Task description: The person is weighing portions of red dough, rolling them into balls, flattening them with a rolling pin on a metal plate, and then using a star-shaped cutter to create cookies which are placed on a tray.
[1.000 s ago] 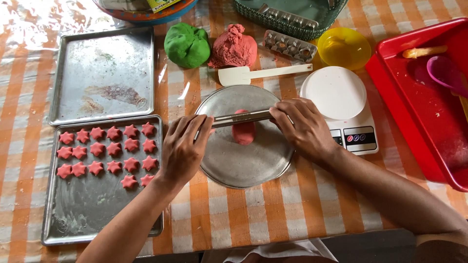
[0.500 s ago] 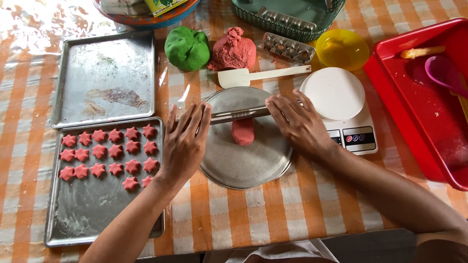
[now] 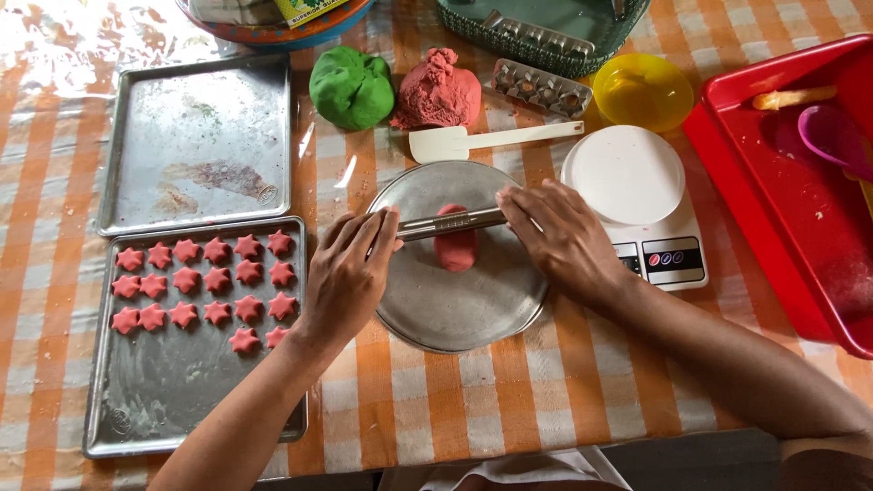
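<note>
Pink dough lump (image 3: 455,250) under metal rolling pin (image 3: 452,222), left hand (image 3: 350,273) and right hand (image 3: 564,238) flat-open pressing either end, round steel plate (image 3: 473,314) beneath, star-cookie tray (image 3: 173,382) left of left hand.

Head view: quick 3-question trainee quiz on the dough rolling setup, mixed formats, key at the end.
1. True or false: the metal rolling pin lies across the pink dough piece on the round metal plate.
2. What shape are the pink dough cutouts on the near baking tray?
3. Which lies just above the plate? A) white spatula B) yellow bowl C) kitchen scale

Key
1. True; left hand and right hand press its two ends.
2. Stars.
3. A
</note>
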